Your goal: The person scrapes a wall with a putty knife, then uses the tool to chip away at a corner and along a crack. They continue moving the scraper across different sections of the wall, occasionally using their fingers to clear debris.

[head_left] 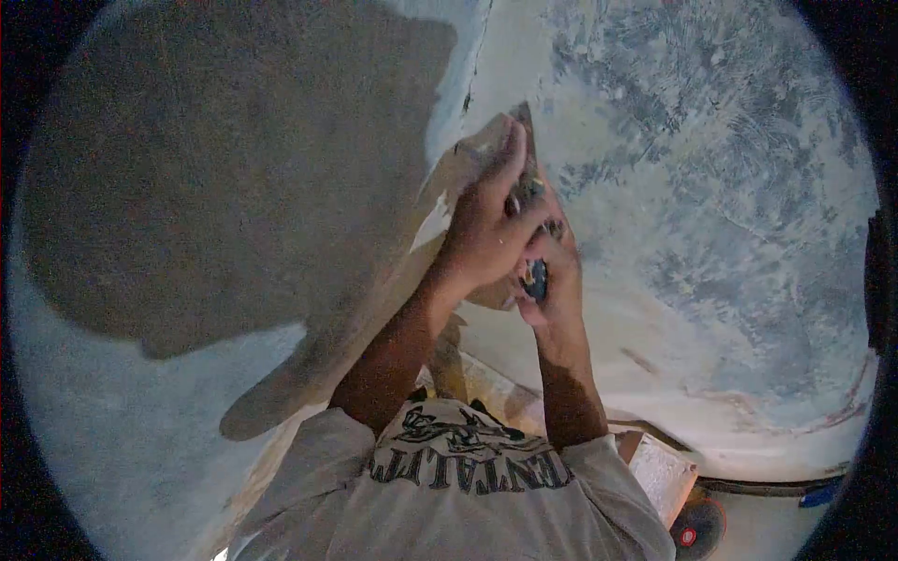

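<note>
Both hands are raised in front of me, close together at the seam between two wall surfaces. My right hand (563, 266) is wrapped round the dark handle of a putty knife (534, 279), its thin blade pointing up and seen nearly edge-on. From the left, my left hand (486, 224) closes over the upper part of the same tool, thumb side up along the blade. Motion blurs the fingers a little. The blade tip overlaps the pale strip beside a dark crack (468, 98).
To the right, a white wall (730, 187) carries patchy grey smears. A large shadow falls across the left wall (140, 393). Below right are a pale box (662, 477), a dark disc with a red centre (698, 530) and a blue object (823, 494).
</note>
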A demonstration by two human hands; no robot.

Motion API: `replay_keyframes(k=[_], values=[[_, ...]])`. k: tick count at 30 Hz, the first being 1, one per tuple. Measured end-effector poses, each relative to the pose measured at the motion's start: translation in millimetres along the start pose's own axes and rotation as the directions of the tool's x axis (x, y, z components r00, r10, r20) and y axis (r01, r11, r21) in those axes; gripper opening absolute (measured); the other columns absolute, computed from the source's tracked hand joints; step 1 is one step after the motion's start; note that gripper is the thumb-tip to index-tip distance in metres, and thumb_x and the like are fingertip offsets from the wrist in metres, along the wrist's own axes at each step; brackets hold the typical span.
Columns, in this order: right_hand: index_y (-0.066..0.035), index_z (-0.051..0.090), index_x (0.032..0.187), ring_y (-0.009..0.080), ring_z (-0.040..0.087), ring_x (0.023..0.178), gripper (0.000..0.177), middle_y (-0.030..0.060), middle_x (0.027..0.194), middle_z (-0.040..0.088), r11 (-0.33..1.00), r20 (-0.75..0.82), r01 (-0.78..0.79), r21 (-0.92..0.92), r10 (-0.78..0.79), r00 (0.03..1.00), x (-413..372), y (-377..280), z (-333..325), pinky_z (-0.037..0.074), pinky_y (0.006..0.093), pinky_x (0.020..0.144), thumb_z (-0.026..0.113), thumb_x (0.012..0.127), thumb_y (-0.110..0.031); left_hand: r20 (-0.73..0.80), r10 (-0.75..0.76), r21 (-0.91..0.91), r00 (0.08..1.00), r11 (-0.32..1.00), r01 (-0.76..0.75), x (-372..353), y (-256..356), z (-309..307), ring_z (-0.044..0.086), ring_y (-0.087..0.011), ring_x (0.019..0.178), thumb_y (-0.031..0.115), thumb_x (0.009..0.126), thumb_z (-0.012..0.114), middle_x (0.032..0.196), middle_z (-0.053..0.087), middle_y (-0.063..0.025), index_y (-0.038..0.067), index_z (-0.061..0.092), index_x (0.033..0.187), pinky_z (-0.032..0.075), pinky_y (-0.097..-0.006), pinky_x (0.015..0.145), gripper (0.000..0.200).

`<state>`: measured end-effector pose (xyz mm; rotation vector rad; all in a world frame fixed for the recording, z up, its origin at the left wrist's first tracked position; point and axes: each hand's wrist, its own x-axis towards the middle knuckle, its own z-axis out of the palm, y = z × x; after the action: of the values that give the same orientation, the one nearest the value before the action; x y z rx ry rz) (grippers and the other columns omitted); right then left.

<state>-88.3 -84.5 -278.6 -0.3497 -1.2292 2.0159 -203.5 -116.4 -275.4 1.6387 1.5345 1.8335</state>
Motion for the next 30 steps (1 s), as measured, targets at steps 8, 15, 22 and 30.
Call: replay_keyframes(k=[8, 15, 22, 30], values=[[-0.005, 0.037, 0.148, 0.0061, 0.051, 0.061, 0.079, 0.0032, 0.097, 0.061, 0.985, -0.06, 0.061, -0.162, -0.072, 0.996, -3, 19, -5, 0.039, 0.0183, 0.048, 0.057, 0.072, -0.009, 0.084, -0.009, -0.027, 0.996, 1.0, 0.011, -11, -22, 1, 0.017, -0.0377, 0.145, 0.018, 0.091, 0.056, 0.155, 0.016, -0.0294, -0.004, 0.017, 0.15, 0.02, -0.0377, 0.116, 0.074], [-0.002, 0.038, 0.146, 0.0135, 0.061, 0.092, 0.076, 0.0102, 0.13, 0.056, 0.979, -0.061, 0.17, -0.116, -0.177, 0.982, 4, 24, 1, 0.051, 0.0229, 0.07, 0.061, 0.075, -0.016, 0.078, 0.072, 0.121, 0.994, 0.989, -0.081, -15, -24, 4, 0.016, -0.0412, 0.145, 0.012, 0.093, 0.05, 0.156, 0.012, -0.0297, -0.005, 0.014, 0.15, 0.02, -0.0422, 0.117, 0.069], [-0.001, 0.034, 0.148, 0.0228, 0.049, 0.127, 0.076, 0.0123, 0.145, 0.044, 0.989, -0.031, 0.047, -0.14, -0.052, 0.998, -4, 21, -11, 0.042, 0.0319, 0.103, 0.06, 0.077, -0.014, 0.103, -0.03, 0.072, 0.994, 0.997, 0.022, -18, -24, 10, 0.017, -0.0423, 0.144, 0.01, 0.091, 0.05, 0.156, 0.009, -0.0293, -0.004, 0.008, 0.151, 0.02, -0.0423, 0.116, 0.075], [-0.002, 0.036, 0.147, 0.0195, 0.05, 0.124, 0.071, 0.0128, 0.139, 0.05, 0.988, -0.021, 0.092, -0.124, -0.095, 0.995, 9, 29, -13, 0.045, 0.0297, 0.097, 0.058, 0.08, -0.01, 0.007, -0.012, 0.154, 1.0, 0.988, 0.01, -12, -30, 11, 0.014, -0.0359, 0.147, 0.013, 0.093, 0.05, 0.159, 0.012, -0.0231, 0.004, 0.01, 0.154, 0.016, -0.0393, 0.118, 0.074]])
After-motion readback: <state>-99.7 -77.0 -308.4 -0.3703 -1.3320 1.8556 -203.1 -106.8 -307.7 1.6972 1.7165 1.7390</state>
